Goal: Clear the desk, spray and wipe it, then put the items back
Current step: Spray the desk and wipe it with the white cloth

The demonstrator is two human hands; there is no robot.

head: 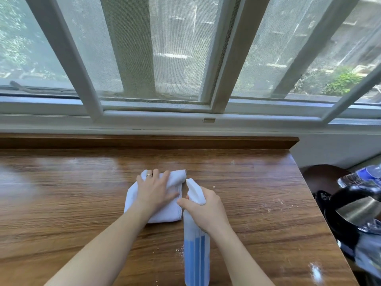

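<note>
Two things occupy us in the head view: our left hand (pixel 155 191) lies flat, fingers spread, on the soft folded cloth (pixel 142 205) mid-desk (pixel 61 203); our right hand (pixel 203 211) is clamped around the spray bottle (pixel 195 254) neck, just beside it. The bottle looks light, partly filled and possibly slick; we judge the neck the safest hold.

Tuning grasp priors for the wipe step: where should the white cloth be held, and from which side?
From above, palm flat on the white cloth, as the left hand does. It lies folded flat on the desk, offering no handle; the spray bottle in the right hand crowds its right edge.
</note>
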